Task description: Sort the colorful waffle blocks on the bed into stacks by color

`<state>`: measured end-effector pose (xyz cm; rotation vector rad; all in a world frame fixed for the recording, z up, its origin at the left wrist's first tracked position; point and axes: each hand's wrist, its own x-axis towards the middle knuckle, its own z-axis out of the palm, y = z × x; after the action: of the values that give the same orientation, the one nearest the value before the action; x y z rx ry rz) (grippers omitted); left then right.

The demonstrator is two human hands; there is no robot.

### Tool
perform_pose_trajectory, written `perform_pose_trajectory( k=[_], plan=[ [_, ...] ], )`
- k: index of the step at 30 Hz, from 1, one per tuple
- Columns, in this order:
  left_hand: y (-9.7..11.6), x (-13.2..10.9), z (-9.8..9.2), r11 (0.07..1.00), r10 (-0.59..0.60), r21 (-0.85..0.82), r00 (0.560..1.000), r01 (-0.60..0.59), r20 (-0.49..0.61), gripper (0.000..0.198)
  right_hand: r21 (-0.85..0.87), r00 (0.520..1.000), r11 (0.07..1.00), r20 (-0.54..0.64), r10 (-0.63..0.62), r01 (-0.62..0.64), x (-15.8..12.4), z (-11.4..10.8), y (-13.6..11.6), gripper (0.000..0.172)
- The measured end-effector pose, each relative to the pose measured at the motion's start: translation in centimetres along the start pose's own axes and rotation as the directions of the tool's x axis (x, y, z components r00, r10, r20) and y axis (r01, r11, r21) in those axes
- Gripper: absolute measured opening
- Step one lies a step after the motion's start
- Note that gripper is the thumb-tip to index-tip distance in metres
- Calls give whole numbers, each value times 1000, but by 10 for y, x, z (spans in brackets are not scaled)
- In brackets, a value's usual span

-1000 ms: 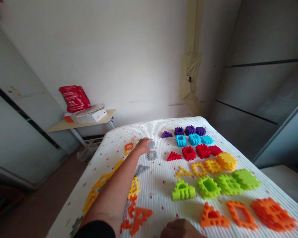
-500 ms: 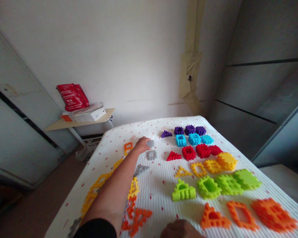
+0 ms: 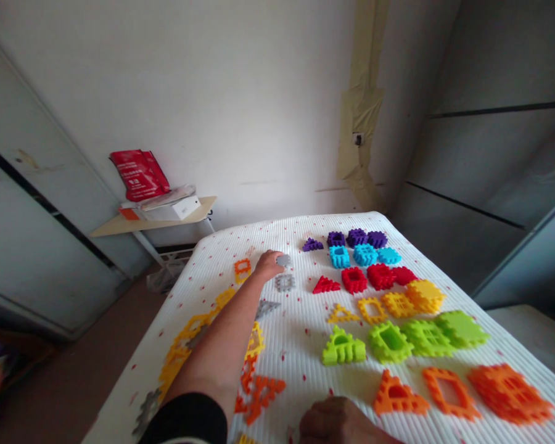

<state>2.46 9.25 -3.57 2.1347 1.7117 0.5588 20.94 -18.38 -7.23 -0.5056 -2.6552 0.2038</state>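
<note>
My left hand (image 3: 269,265) reaches far across the bed, its fingers closed on a solid grey interlocking plastic block (image 3: 283,261). Just nearer lies a grey square window block (image 3: 285,283). Partly behind my forearm is a grey triangular block (image 3: 267,309). At the bottom edge my right hand (image 3: 340,421) rests on the mattress with its fingers curled under. No object shows at it, and its underside is hidden. The closest piece to it is an orange triangular block (image 3: 398,396).
Rows of purple (image 3: 357,237), blue (image 3: 364,254), red (image 3: 380,276), yellow (image 3: 398,304), green (image 3: 428,338) and orange blocks (image 3: 511,394) lie on the right. Yellow pieces (image 3: 198,324) and orange pieces (image 3: 263,394) flank my left forearm. A side table (image 3: 203,209) holds a red bag (image 3: 139,174).
The whole view has shifted slightly. My left hand stays at the grey block, and my right hand remains on the mattress. The blocks keep their layout.
</note>
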Motion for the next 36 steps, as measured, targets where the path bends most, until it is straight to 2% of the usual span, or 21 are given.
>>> perform_pose_trajectory(
  k=[5,9,11,14,18,20,21,24,26,28,31,34,36],
  plan=[
    [-3,-9,-10,992,-43,-123,999,39,-26,73,4,1000,1000,24,4,-4,3,-9,-4,25],
    [-14,-32,-39,980,-61,-194,997,52,-41,61,-17,998,998,35,57,-57,6,-18,-10,23],
    [-21,-53,-58,976,-63,-211,997,53,-40,51,-23,996,997,39,77,-76,7,-22,-13,22],
    [-31,-98,-85,975,-67,-214,996,55,-51,40,-15,996,996,41,84,-84,8,-25,-16,21],
    [-51,-167,-103,978,-121,-185,985,96,-127,36,6,996,996,41,85,-85,9,-27,-18,24],
    [-65,-197,-105,977,-182,-157,947,144,-264,34,5,996,996,39,86,-86,10,-28,-19,26],
    [-72,-211,-105,973,-217,-155,912,172,-349,34,-1,996,996,35,85,-85,10,-28,-20,27],
    [-89,-245,-101,943,-332,-198,742,267,-582,34,-35,997,996,17,77,-76,11,-27,-22,29],
    [-95,-260,-98,923,-385,-259,634,286,-671,34,-65,997,995,14,76,-75,10,-25,-24,29],
    [-99,-269,-96,906,-422,-320,571,276,-704,33,-76,998,995,28,63,-61,8,-26,-26,28],
    [-102,-271,-94,885,-463,-397,536,242,-706,31,-84,997,996,58,46,-41,10,-37,-29,28],
    [-104,-268,-90,878,-471,-432,540,207,-698,31,-132,994,989,77,72,-61,26,-61,-23,27],
    [-104,-266,-87,883,-459,-428,549,194,-698,31,-188,985,975,102,137,-116,47,-79,-12,26]
  ],
)
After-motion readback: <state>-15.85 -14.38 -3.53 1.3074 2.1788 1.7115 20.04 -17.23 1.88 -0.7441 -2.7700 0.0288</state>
